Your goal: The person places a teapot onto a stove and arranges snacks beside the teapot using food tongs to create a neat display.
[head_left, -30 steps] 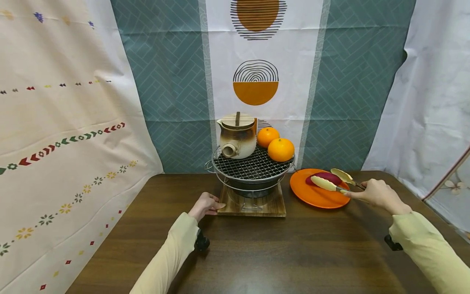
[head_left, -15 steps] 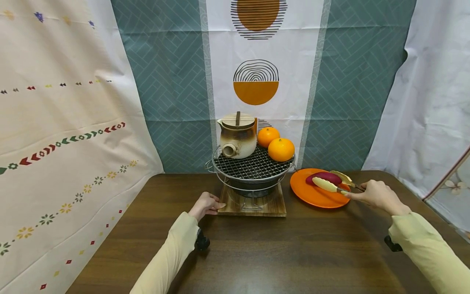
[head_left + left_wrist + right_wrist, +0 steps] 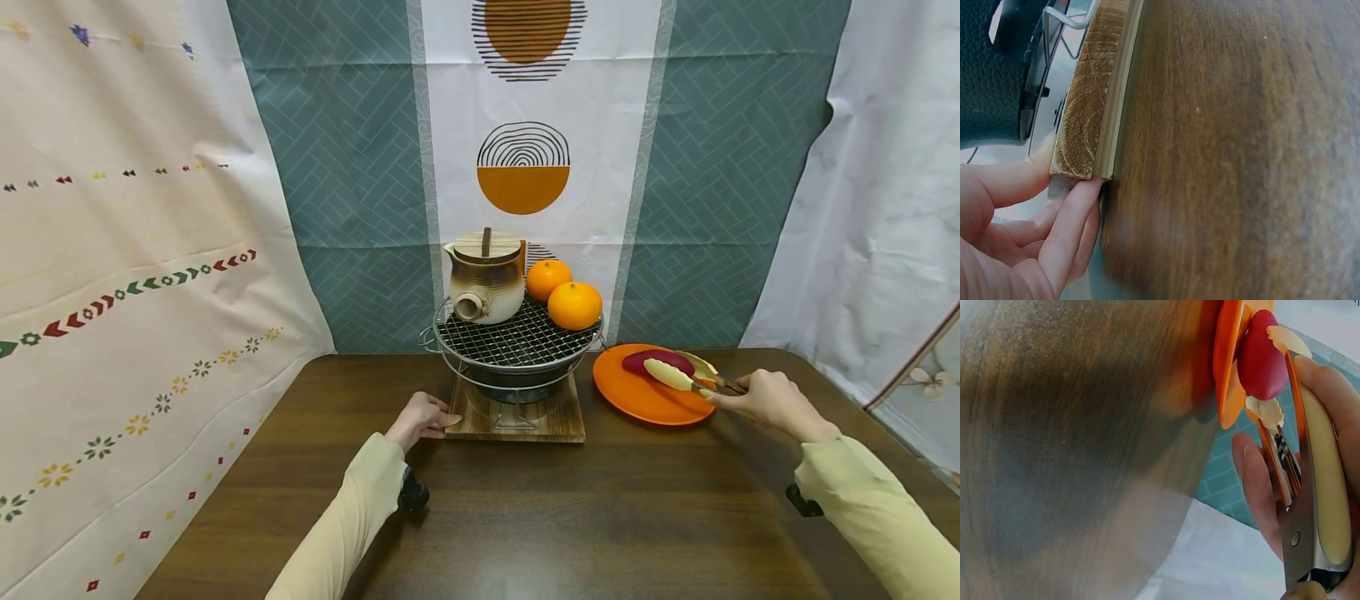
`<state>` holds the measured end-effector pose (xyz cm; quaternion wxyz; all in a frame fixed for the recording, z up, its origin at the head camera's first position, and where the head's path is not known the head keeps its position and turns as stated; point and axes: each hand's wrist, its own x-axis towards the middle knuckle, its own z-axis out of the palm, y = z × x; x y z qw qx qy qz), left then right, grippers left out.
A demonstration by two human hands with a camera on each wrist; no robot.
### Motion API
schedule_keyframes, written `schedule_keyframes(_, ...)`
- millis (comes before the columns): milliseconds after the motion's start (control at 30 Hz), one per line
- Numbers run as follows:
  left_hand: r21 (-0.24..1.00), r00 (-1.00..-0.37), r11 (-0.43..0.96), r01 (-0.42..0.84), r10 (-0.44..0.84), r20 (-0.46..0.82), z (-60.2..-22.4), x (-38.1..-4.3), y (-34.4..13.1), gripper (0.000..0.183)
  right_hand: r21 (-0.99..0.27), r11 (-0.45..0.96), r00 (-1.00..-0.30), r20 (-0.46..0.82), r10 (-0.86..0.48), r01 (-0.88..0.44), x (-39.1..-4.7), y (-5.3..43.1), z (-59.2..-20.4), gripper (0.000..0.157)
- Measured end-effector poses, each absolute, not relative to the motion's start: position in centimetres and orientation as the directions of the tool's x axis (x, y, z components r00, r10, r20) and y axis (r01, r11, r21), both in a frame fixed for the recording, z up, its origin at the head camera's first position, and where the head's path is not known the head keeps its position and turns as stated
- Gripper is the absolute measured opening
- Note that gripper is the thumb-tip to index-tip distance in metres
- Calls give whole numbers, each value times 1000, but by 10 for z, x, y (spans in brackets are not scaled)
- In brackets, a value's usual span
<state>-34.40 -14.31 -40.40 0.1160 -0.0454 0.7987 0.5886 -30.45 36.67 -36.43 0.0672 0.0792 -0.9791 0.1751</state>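
Observation:
At the near left corner of the square wooden board (image 3: 551, 425), my left hand (image 3: 420, 418) pinches the edge. In the left wrist view its thumb lies against the board's upper side and its fingers at the lower edge. My right hand (image 3: 772, 402) holds metal tongs (image 3: 1300, 512) with cream-coloured heads and handle. The tongs' heads stand on either side of a dark red sweet potato (image 3: 658, 362), which lies on an orange plate (image 3: 637, 407). From these views I cannot tell whether both heads touch it.
On the board stands a round grill (image 3: 517, 360) with a wire mesh top. A clay teapot (image 3: 487, 287) with a wooden lid and two oranges (image 3: 574, 306) sit on the mesh. Patterned cloths (image 3: 352, 208) hang behind the brown table (image 3: 525, 517) and at its sides.
The tongs' heads have come closer together and shifted slightly right and down. The sweet potato lies slightly further left. My left hand, the board and the grill look unmoved.

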Motion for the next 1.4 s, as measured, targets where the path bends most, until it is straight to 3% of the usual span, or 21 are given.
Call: schedule_keyframes(1400, 928, -972, 315, -197, 64, -228, -404, -343, -143, 40, -353, 904, -952, 264, -152, -242, -293, 364, -344, 36)
